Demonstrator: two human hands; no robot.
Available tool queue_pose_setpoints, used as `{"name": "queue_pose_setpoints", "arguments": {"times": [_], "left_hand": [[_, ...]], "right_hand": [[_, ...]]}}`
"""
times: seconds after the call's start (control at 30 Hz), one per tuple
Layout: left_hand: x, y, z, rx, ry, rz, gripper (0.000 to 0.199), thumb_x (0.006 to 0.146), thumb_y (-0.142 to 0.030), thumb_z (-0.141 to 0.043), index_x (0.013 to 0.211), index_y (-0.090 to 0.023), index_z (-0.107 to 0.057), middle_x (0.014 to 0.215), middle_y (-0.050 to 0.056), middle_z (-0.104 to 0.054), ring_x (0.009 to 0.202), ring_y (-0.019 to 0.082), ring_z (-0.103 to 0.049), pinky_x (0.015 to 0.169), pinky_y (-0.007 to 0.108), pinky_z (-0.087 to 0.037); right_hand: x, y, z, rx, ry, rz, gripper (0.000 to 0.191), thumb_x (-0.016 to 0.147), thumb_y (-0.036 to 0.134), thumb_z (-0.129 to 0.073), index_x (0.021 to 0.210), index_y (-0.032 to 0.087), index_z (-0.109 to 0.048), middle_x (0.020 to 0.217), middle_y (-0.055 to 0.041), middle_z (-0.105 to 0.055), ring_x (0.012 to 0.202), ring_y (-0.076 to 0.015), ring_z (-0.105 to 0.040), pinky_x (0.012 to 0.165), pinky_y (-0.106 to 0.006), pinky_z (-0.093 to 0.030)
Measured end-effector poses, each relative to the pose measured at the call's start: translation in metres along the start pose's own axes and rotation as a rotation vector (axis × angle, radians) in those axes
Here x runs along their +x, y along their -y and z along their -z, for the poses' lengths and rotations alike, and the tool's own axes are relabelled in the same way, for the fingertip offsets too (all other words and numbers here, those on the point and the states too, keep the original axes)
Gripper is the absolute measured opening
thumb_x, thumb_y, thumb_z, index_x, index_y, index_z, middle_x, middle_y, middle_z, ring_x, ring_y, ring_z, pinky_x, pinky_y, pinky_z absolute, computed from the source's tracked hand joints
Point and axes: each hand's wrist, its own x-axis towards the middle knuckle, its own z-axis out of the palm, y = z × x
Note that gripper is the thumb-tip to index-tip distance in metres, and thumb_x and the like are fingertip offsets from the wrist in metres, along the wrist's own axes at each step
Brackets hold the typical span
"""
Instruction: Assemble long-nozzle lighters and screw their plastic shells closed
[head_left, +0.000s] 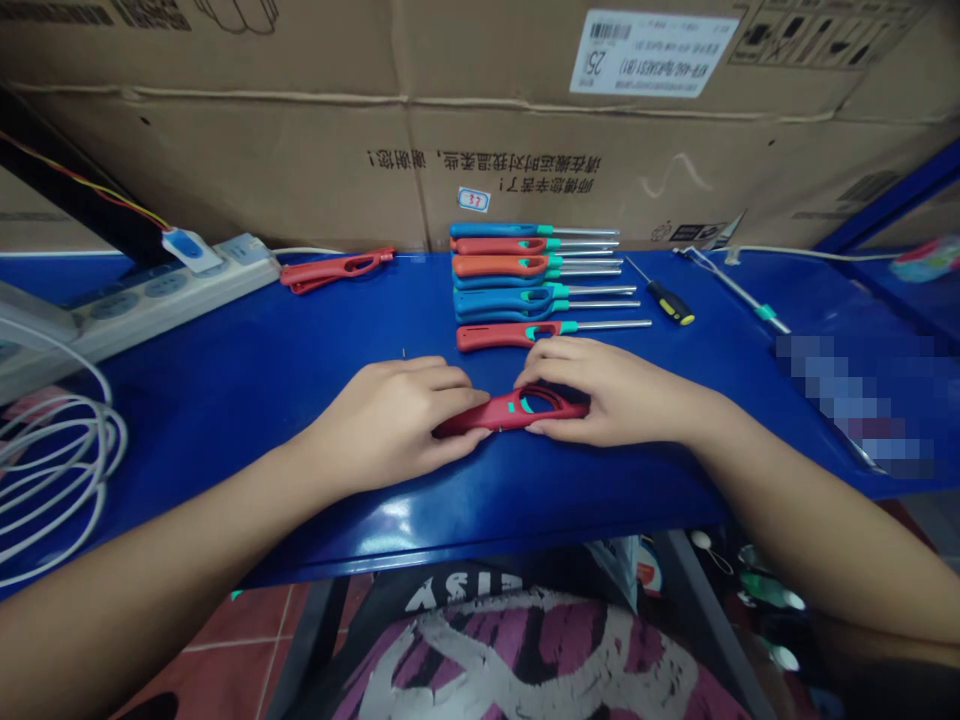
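A red lighter body (499,411) with green parts and an oval opening lies across the blue table between my hands. My left hand (409,420) grips its left end between thumb and fingers. At its right end, around the opening, my right hand (600,390) holds it with bent fingers and thumb. No metal tube shows on this piece. Just beyond my right fingers lies a red lighter (495,336) with a metal tube. Several blue, red and orange lighters (499,266) are stacked in a row behind it.
Red casings (334,270) lie at the back left, beside a white power strip (150,300). A coiled white cable (56,470) is at the left edge. A screwdriver (670,302) and a metal rod (739,290) lie right. A cardboard box (300,150) stands behind the blue table (360,530).
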Motion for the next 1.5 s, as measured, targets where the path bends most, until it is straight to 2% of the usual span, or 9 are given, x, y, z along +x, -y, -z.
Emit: {"name": "queue_pose_setpoints", "arguments": {"times": [0.43, 0.67, 0.93, 1.33, 1.5], "left_hand": [[0.0002, 0.0019, -0.0062, -0.027, 0.055, 0.044, 0.023, 0.097, -0.04, -0.063, 0.108, -0.023, -0.074, 0.102, 0.002, -0.074, 0.091, 0.021, -0.07, 0.073, 0.031, -0.051], [-0.0003, -0.0019, -0.0079, 0.021, 0.035, 0.035, 0.023, 0.097, -0.039, -0.063, 0.107, -0.021, -0.074, 0.099, 0.003, -0.074, 0.09, 0.022, -0.07, 0.073, 0.032, -0.05], [-0.0005, -0.0051, -0.0067, 0.011, 0.03, 0.068, 0.023, 0.098, -0.039, -0.061, 0.105, -0.021, -0.073, 0.097, 0.002, -0.073, 0.09, 0.022, -0.07, 0.075, 0.034, -0.05], [-0.0001, -0.0034, -0.004, -0.015, 0.005, 0.067, 0.023, 0.097, -0.04, -0.062, 0.102, -0.021, -0.073, 0.096, 0.002, -0.074, 0.086, 0.021, -0.068, 0.068, 0.031, -0.047], [0.0, -0.0032, -0.0057, -0.033, -0.017, 0.063, 0.024, 0.096, -0.041, -0.063, 0.104, -0.021, -0.073, 0.097, 0.002, -0.074, 0.087, 0.021, -0.068, 0.069, 0.031, -0.048]], "right_hand": [[0.0029, 0.0009, -0.0036, -0.009, 0.033, -0.005, 0.03, 0.09, 0.035, -0.07, 0.114, 0.016, -0.065, 0.114, -0.0107, -0.065, 0.104, -0.0248, -0.063, 0.091, -0.038, -0.051], [0.0028, 0.0026, -0.0023, -0.018, 0.043, -0.032, 0.027, 0.09, 0.033, -0.069, 0.113, 0.018, -0.065, 0.109, -0.0089, -0.066, 0.094, -0.0223, -0.063, 0.08, -0.034, -0.05], [0.002, 0.0029, -0.0034, -0.033, 0.039, -0.044, 0.028, 0.091, 0.034, -0.067, 0.112, 0.016, -0.065, 0.109, -0.0079, -0.066, 0.095, -0.0217, -0.063, 0.082, -0.033, -0.049], [0.0018, 0.0014, -0.0032, -0.037, 0.004, -0.019, 0.029, 0.09, 0.035, -0.068, 0.112, 0.017, -0.066, 0.111, -0.0091, -0.067, 0.098, -0.0224, -0.064, 0.083, -0.033, -0.05], [0.0006, 0.0005, -0.0016, -0.052, -0.011, -0.006, 0.029, 0.09, 0.035, -0.068, 0.113, 0.017, -0.066, 0.114, -0.0097, -0.067, 0.103, -0.0236, -0.064, 0.088, -0.035, -0.051]]}}
